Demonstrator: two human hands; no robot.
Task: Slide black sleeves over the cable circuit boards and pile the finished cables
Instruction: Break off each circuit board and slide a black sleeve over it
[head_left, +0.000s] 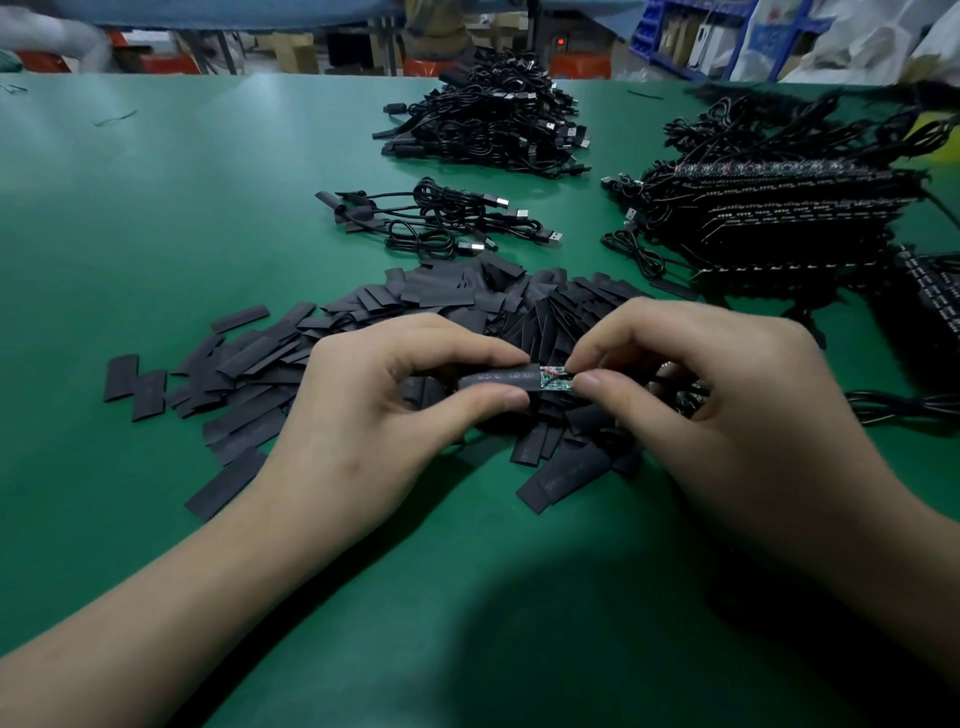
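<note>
left hand (363, 415) pinches black sleeve (493, 382) | right hand (727, 395) pinches circuit board (556, 383), partly sleeved, frame centre over loose sleeve heap (441, 301) | sleeve likely light, soft: hold near mouth | board stiff, fragile: grip its edges

I see one green table (156, 234), carrying: a spread heap of loose black sleeves (415, 304) at near middle; beyond it, a small bunch of cables (441, 218) with USB plugs; further back, a large cable pile (493, 114); at right, stacked circuit-board cables (779, 208); far left, a stray wire offcut (117, 118)
</note>
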